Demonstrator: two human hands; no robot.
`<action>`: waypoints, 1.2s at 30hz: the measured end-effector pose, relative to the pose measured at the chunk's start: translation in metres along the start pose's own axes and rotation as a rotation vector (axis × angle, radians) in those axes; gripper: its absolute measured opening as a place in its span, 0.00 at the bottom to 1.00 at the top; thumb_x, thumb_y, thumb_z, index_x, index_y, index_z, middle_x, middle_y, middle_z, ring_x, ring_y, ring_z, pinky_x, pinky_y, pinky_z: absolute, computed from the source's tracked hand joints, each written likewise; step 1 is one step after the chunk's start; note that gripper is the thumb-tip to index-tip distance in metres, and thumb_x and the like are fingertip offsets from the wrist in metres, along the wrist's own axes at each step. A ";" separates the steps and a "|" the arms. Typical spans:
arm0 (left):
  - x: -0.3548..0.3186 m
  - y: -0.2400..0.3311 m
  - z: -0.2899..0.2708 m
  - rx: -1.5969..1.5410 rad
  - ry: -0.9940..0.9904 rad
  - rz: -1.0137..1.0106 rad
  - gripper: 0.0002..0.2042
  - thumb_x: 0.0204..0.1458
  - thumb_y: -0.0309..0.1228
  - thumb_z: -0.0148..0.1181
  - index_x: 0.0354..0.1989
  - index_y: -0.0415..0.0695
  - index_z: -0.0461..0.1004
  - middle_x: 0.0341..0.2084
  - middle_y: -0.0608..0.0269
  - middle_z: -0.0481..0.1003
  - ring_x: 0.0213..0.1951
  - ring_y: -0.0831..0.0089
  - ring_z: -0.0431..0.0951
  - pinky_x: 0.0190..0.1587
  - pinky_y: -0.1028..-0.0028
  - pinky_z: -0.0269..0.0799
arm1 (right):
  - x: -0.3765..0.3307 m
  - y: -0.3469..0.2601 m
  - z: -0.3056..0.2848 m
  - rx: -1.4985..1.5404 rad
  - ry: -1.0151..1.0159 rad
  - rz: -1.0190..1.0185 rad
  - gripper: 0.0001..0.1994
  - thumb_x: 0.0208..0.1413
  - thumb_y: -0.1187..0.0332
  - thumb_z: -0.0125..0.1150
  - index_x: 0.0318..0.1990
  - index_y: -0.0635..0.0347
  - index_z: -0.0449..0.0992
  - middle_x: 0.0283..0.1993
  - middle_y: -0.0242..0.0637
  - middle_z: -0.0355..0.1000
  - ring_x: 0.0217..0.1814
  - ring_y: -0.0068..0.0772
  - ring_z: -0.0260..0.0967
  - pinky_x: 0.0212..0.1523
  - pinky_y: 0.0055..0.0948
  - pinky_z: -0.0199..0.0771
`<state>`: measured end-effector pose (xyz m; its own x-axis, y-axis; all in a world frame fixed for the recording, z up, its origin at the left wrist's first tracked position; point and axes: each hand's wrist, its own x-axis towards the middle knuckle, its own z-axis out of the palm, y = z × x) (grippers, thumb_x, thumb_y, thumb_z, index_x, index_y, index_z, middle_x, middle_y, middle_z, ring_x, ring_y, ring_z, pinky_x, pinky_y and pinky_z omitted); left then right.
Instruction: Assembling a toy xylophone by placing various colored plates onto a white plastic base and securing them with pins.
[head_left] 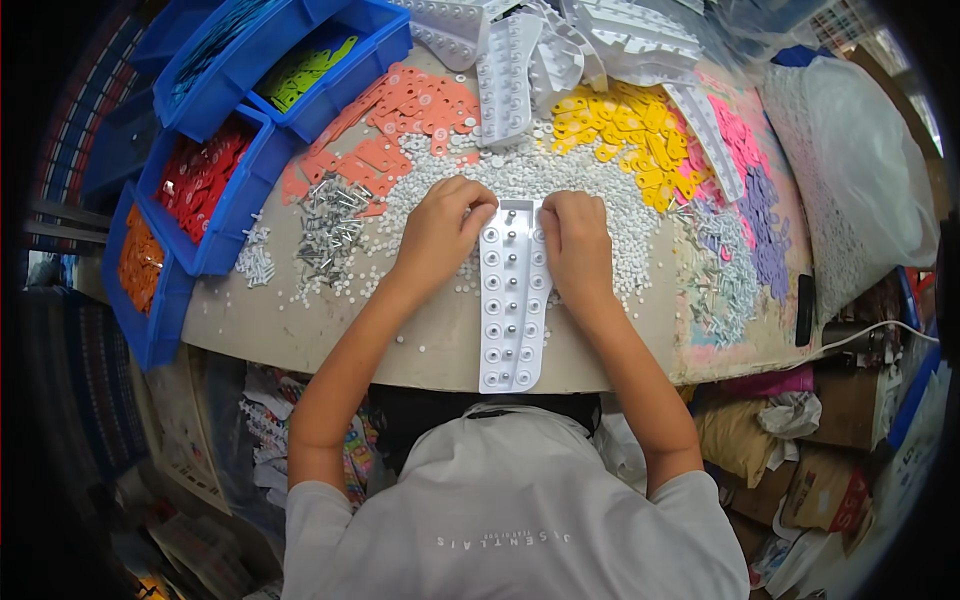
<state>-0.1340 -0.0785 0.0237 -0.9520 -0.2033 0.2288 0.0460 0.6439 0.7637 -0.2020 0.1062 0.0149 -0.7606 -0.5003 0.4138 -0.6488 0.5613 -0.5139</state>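
A long white plastic tray (493,340) lies in front of me at the table's near edge. Round sockets line both its sides, and metal pins stand in a row down its middle. My left hand (447,225) is at the tray's far left corner, thumb and fingers closed in a pinch. At the far right corner my right hand (580,235) is closed too, fingers bent down over the rim. Whatever either pinch holds is hidden. Small white round caps (620,190) spread behind and beside both hands. Metal pins (333,222) lie heaped left of my left hand.
Blue bins (205,255) with coloured flat pieces stand at left. Coral pieces (425,105), yellow pieces (630,130) and purple pieces (765,240) lie farther back. More white trays (505,80) are piled at the far side. Pale pins (722,285) and a plastic bag (850,170) are at right.
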 end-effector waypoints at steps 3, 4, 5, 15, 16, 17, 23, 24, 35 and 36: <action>0.001 0.001 0.002 -0.060 0.031 -0.079 0.05 0.54 0.28 0.63 0.35 0.41 0.77 0.30 0.59 0.76 0.38 0.61 0.76 0.43 0.64 0.72 | -0.002 0.000 0.001 -0.055 0.031 -0.041 0.07 0.54 0.75 0.64 0.39 0.59 0.74 0.38 0.40 0.69 0.44 0.45 0.67 0.41 0.40 0.74; 0.001 0.002 0.002 -0.082 0.006 -0.138 0.05 0.54 0.28 0.64 0.35 0.41 0.77 0.30 0.60 0.76 0.37 0.62 0.76 0.42 0.65 0.72 | -0.002 0.001 0.002 -0.084 0.043 -0.057 0.07 0.54 0.75 0.64 0.40 0.59 0.75 0.39 0.39 0.69 0.44 0.45 0.67 0.41 0.39 0.74; 0.002 0.002 0.001 -0.104 -0.017 -0.198 0.05 0.53 0.29 0.64 0.35 0.42 0.77 0.29 0.61 0.76 0.37 0.63 0.76 0.42 0.65 0.72 | -0.002 0.001 0.003 -0.085 0.042 -0.056 0.07 0.54 0.75 0.64 0.40 0.59 0.75 0.39 0.39 0.69 0.44 0.45 0.67 0.41 0.39 0.74; 0.012 -0.021 -0.004 0.075 0.035 0.204 0.06 0.53 0.31 0.66 0.33 0.43 0.80 0.27 0.62 0.75 0.35 0.64 0.76 0.38 0.65 0.71 | 0.001 0.006 0.003 -0.041 0.033 -0.063 0.05 0.55 0.74 0.64 0.37 0.60 0.75 0.38 0.40 0.69 0.43 0.44 0.67 0.43 0.39 0.72; 0.022 -0.021 -0.005 0.042 0.063 0.117 0.06 0.53 0.31 0.66 0.34 0.43 0.81 0.28 0.62 0.76 0.34 0.63 0.76 0.38 0.65 0.71 | 0.002 0.007 0.003 -0.039 0.029 -0.070 0.05 0.55 0.72 0.64 0.36 0.61 0.75 0.36 0.40 0.69 0.43 0.45 0.67 0.44 0.40 0.71; 0.031 -0.019 -0.008 0.013 0.095 0.028 0.06 0.53 0.31 0.66 0.34 0.43 0.81 0.28 0.62 0.76 0.34 0.63 0.76 0.38 0.64 0.71 | 0.005 0.006 0.000 -0.038 0.029 -0.073 0.05 0.55 0.72 0.64 0.36 0.61 0.75 0.36 0.40 0.69 0.43 0.45 0.67 0.44 0.40 0.71; 0.062 -0.037 0.011 0.145 0.017 0.049 0.07 0.53 0.32 0.65 0.38 0.44 0.82 0.31 0.60 0.80 0.35 0.60 0.79 0.40 0.62 0.74 | 0.057 0.012 -0.002 -0.079 0.023 -0.047 0.07 0.55 0.67 0.64 0.31 0.61 0.78 0.29 0.40 0.73 0.37 0.46 0.71 0.43 0.42 0.70; 0.064 -0.038 0.014 0.199 0.003 0.051 0.07 0.52 0.32 0.65 0.38 0.45 0.83 0.32 0.60 0.80 0.36 0.60 0.80 0.41 0.61 0.75 | 0.065 0.020 0.005 -0.029 0.005 -0.056 0.06 0.54 0.67 0.65 0.31 0.61 0.79 0.29 0.41 0.74 0.36 0.46 0.72 0.42 0.42 0.70; 0.060 -0.030 0.012 0.179 0.033 0.057 0.07 0.49 0.27 0.67 0.35 0.42 0.77 0.29 0.60 0.77 0.35 0.64 0.77 0.40 0.66 0.72 | 0.089 0.039 0.037 -0.055 -0.061 -0.131 0.05 0.49 0.71 0.67 0.34 0.59 0.81 0.32 0.41 0.75 0.39 0.45 0.74 0.43 0.42 0.72; 0.058 -0.027 0.009 0.134 0.026 0.002 0.07 0.50 0.26 0.67 0.36 0.41 0.77 0.28 0.61 0.77 0.32 0.68 0.75 0.38 0.70 0.71 | 0.089 0.039 0.036 -0.056 -0.060 -0.127 0.05 0.49 0.71 0.67 0.34 0.59 0.81 0.32 0.41 0.75 0.39 0.45 0.74 0.43 0.42 0.72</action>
<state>-0.1927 -0.1008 0.0110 -0.9438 -0.2196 0.2470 0.0056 0.7365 0.6764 -0.2940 0.0603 0.0042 -0.6706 -0.6069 0.4265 -0.7412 0.5259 -0.4171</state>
